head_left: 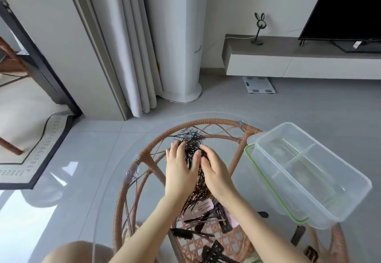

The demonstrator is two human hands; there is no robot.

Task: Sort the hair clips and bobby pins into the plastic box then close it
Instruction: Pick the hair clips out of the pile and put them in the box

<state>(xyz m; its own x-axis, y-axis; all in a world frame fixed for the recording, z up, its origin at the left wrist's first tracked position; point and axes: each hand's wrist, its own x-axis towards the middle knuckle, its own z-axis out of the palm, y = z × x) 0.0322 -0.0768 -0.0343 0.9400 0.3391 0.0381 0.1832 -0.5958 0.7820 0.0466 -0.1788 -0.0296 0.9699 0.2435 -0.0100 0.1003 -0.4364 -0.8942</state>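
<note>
Hair clips (223,222) lie nearest; my left grip (179,170) and right grip (216,172) cup the bobby pins (191,139). I should squeeze evenly so none spill before the plastic box (340,207) at right.

bobby pins (192,139) piled mid-table (107,180), plastic box (309,172) to their right, hair clips (206,221) nearer the person

No legible text, brand, number or sign anywhere, neither on the box (309,196), the TV (348,5) and the scale (259,85) nor on the small white tag (356,44) under the TV, too blurred to read.
</note>
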